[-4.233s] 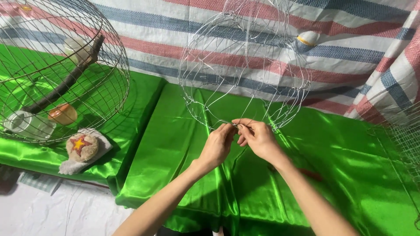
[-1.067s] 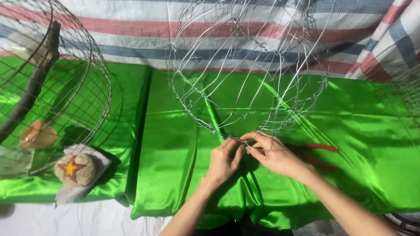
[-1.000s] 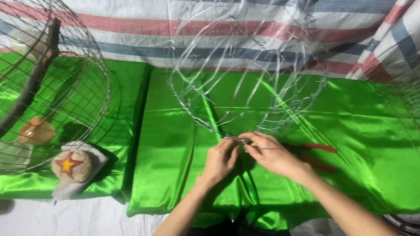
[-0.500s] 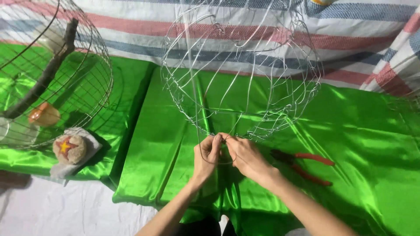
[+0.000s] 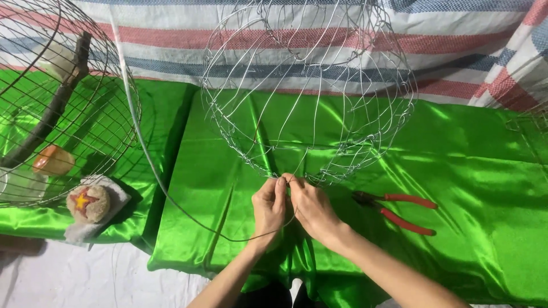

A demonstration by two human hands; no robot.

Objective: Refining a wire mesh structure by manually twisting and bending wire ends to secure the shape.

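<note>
1. The fingers of the left hand are pressed together, pinching a thin wire at the bottom rim of a wire frame.
2. The fingers of the right hand are curled and pinch the same spot on the rim from the other side, so the two hands touch at the fingertips.
3. The wire frame is a rounded, unfinished cage of silvery wire standing on the green satin cloth that covers the surface, its lower rim right at the hands.
4. The loose wire runs from the hands in a low curve to the left, then climbs steeply toward the top left edge of the view.
5. A pair of red-handled pliers lies on the cloth just to the right of the right hand, not touched.
6. Far to the left stands a finished round cage with a dark branch inside.
7. In front of that cage, a round ball with a star rests on a white cloth.
8. A striped sheet hangs behind the surface.
</note>
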